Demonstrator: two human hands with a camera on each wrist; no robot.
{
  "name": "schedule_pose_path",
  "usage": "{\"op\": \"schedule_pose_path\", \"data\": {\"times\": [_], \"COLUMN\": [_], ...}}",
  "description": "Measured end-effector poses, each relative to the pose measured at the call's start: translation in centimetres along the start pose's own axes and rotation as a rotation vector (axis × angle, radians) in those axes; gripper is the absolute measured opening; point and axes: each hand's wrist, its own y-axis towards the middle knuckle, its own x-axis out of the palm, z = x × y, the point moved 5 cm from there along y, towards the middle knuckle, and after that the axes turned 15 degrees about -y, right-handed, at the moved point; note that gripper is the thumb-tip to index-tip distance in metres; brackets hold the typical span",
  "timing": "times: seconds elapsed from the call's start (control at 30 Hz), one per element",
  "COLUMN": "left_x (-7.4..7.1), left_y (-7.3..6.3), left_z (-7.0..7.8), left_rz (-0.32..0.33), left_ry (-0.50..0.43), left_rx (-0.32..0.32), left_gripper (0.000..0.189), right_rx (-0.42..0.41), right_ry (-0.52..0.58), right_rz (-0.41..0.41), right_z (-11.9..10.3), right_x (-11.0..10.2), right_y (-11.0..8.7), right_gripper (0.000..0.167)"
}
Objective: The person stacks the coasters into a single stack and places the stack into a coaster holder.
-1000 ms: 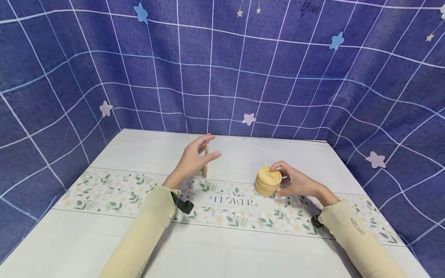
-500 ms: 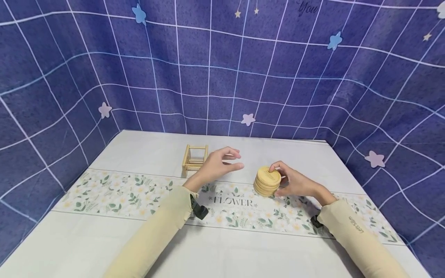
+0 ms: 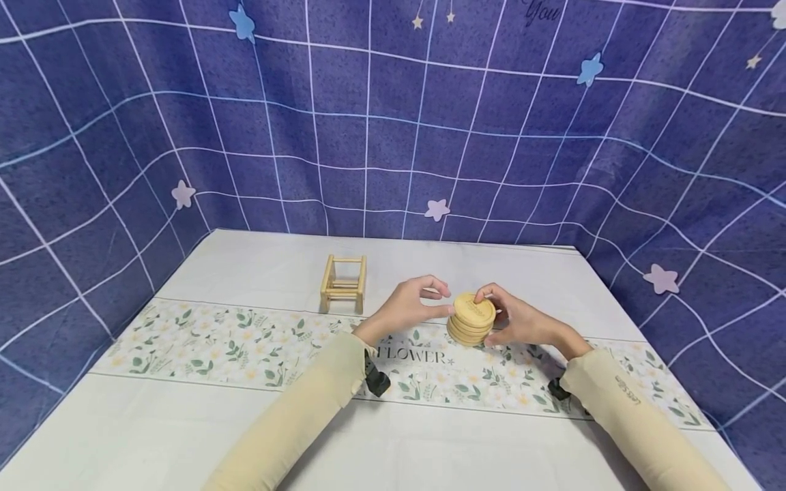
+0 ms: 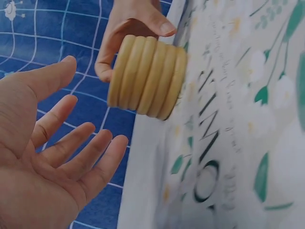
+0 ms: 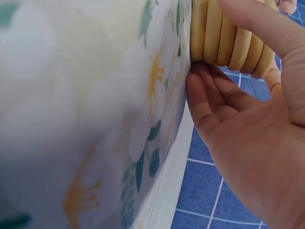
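Note:
A stack of several round wooden coasters [image 3: 471, 330] stands upright on the table, right of the middle; the top one bears faint lettering. My right hand [image 3: 525, 322] holds it from the right, its index finger on top and its thumb against the near side. In the right wrist view, other fingers [image 5: 202, 98] sit by the base of the stack [image 5: 231, 45]. My left hand [image 3: 413, 308] reaches in from the left, thumb and fingers spread. The left wrist view shows a gap between this hand [image 4: 55, 162] and the coasters [image 4: 147, 78].
A small wooden rack [image 3: 342, 294] with upright posts and crossbars stands farther back on the left. A floral runner [image 3: 227, 348] with printed lettering crosses the white table [image 3: 141, 423]. Blue gridded cloth [image 3: 344, 157] hangs behind and at both sides.
My left hand has moved right and slightly nearer, away from the rack and up to the coasters, leaving the rack in full view. The right hand and the stack have stayed in place.

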Motion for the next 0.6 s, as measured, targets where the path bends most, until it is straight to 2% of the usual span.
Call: {"op": "schedule_pose_path", "data": {"times": [0.2,0.6], "left_x": [1.2,2.6], "left_y": [-0.2,-0.4], "left_z": [-0.5,-1.1], "left_rz": [-0.012,0.055], "left_ry": [-0.037,-0.163], "left_rx": [-0.070,-0.238], "left_gripper": [0.027,0.021], "right_rx": [-0.043,-0.078], "right_ry": [0.021,-0.009], "right_rz": [-0.011,-0.009], "right_z": [0.1,0.1], "right_x": [0.3,0.5], "right_y": [0.3,0.7], "right_gripper": [0.079,0.084]}}
